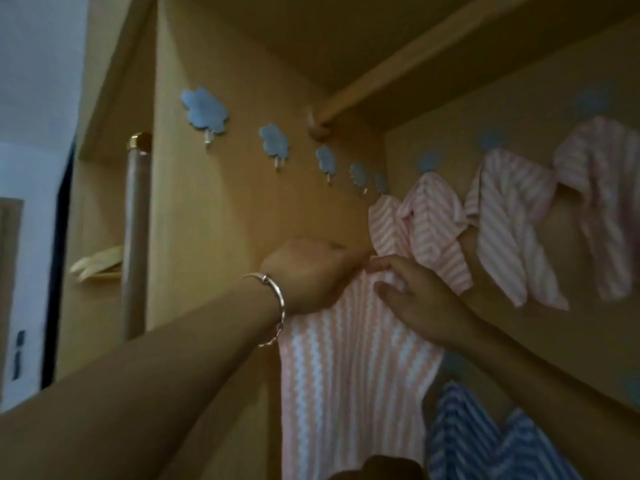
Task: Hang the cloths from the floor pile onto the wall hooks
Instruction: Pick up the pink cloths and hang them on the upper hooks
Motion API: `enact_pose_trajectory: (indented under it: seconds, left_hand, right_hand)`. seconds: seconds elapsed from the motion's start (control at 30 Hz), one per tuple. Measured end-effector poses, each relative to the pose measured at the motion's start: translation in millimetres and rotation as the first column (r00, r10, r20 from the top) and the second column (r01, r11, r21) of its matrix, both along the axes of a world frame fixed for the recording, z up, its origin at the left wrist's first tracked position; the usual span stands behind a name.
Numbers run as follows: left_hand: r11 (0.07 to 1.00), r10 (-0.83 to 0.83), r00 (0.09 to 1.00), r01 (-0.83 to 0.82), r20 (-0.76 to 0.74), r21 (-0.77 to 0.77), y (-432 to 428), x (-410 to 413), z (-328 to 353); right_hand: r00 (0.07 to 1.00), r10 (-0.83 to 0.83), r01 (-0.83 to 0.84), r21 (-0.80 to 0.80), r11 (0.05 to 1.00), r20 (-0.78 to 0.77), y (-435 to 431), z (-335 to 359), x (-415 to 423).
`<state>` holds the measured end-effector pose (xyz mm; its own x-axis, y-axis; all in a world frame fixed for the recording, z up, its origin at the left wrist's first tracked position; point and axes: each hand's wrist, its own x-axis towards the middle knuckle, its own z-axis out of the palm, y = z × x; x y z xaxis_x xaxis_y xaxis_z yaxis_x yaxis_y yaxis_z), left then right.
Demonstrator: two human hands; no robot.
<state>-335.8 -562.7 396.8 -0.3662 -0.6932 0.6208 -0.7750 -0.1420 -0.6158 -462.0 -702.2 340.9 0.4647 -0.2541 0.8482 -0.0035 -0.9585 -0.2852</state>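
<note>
A pink-and-white striped cloth [349,375] hangs down in front of me against the wooden wall. My left hand [308,271], a bangle on its wrist, grips the cloth's top edge on the left. My right hand [419,299] pinches the same edge just to the right, its fingers curled over the fabric. A row of blue cloud-shaped hooks [273,140] runs along the left wall above my hands; three of them are bare. Whatever lies behind the cloth's top edge is hidden by my hands.
Several pink striped cloths [509,216] hang from cloud hooks on the right wall. A blue striped cloth [474,441] hangs lower right. A wooden rail [398,67] crosses overhead. A round post [136,237] stands at the left.
</note>
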Motion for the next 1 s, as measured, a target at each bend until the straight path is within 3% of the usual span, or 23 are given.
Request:
enact_pose_trajectory:
  seconds: [0.13, 0.27, 0.37, 0.47, 0.63, 0.73, 0.83, 1.0]
  left_hand:
    - [0.999, 0.035, 0.999, -0.034, 0.035, -0.021, -41.3, 17.5, 17.7]
    - [0.994, 0.03, 0.998, -0.036, -0.058, -0.105, -84.5, 15.5, 46.1]
    - [0.97, 0.044, 0.997, -0.058, -0.066, -0.238, -115.7, 10.1, 73.4]
    - [0.919, 0.189, 0.981, -0.192, -0.042, -0.344, -133.1, 4.6, 91.7]
    - [0.815, 0.358, 0.913, -0.203, 0.196, -0.543, -148.9, 11.0, 89.9]
    - [0.831, 0.442, 0.869, -0.304, 0.222, -0.466, -161.3, 15.7, 83.0]
    - [0.8, 0.494, 0.845, -0.349, 0.205, -0.488, -168.8, 14.6, 75.5]
    - [0.837, 0.416, 0.892, -0.299, 0.177, -0.459, -175.6, 15.2, 72.6]
  right_hand:
    - [0.998, -0.066, 0.065, -0.027, 0.998, -0.025, -39.3, 25.4, 2.6]
    - [0.986, -0.105, 0.105, 0.003, 0.994, 0.131, -72.7, 58.6, 14.0]
    - [0.963, -0.032, 0.019, 0.053, 0.998, 0.268, -90.0, 79.0, 28.6]
    - [0.947, 0.04, -0.06, 0.052, 0.997, 0.318, -100.1, 97.4, 41.7]
    - [0.903, 0.109, -0.163, 0.096, 0.982, 0.415, -111.1, 126.5, 56.6]
    - [0.916, 0.097, -0.179, 0.18, 0.967, 0.388, -120.9, 132.9, 70.4]
    - [0.902, 0.126, -0.248, 0.257, 0.934, 0.413, -124.4, 131.8, 79.7]
    - [0.892, 0.066, -0.233, 0.33, 0.915, 0.447, -133.0, 127.5, 79.8]
